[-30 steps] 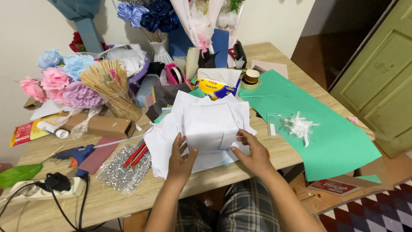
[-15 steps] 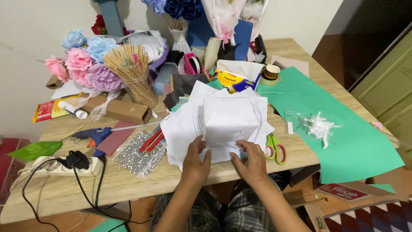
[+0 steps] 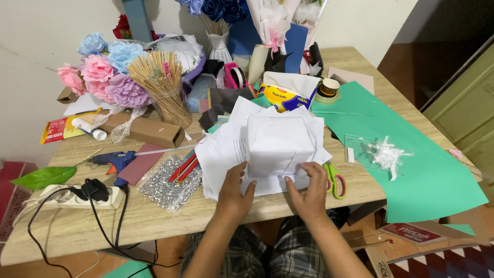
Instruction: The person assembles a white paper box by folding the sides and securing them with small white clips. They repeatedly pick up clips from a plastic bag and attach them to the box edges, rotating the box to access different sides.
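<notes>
A white paper-wrapped box [image 3: 280, 144] stands on a loose pile of white paper sheets [image 3: 221, 154] at the middle of the wooden table [image 3: 154, 216]. My left hand [image 3: 234, 193] rests at the box's near left corner, fingers spread on the paper. On the near right side my right hand [image 3: 307, 189] lies with its fingers touching the box's lower edge. Neither hand grips anything. Green-handled scissors [image 3: 334, 180] lie just right of my right hand.
A green paper sheet [image 3: 422, 170] with a clear bag of white shreds [image 3: 383, 152] covers the right side. Left of the pile lie red pencils [image 3: 184, 167], a silver glitter sheet [image 3: 170, 183], a blue glue gun [image 3: 116, 159] and a power strip [image 3: 77, 195]. Paper flowers [image 3: 108, 72], a jar of sticks [image 3: 162, 87] and a tape roll [image 3: 328, 88] stand behind.
My hands slid down from the box's sides to its near lower edge. The camera view shifted, so the table appears further right and closer.
</notes>
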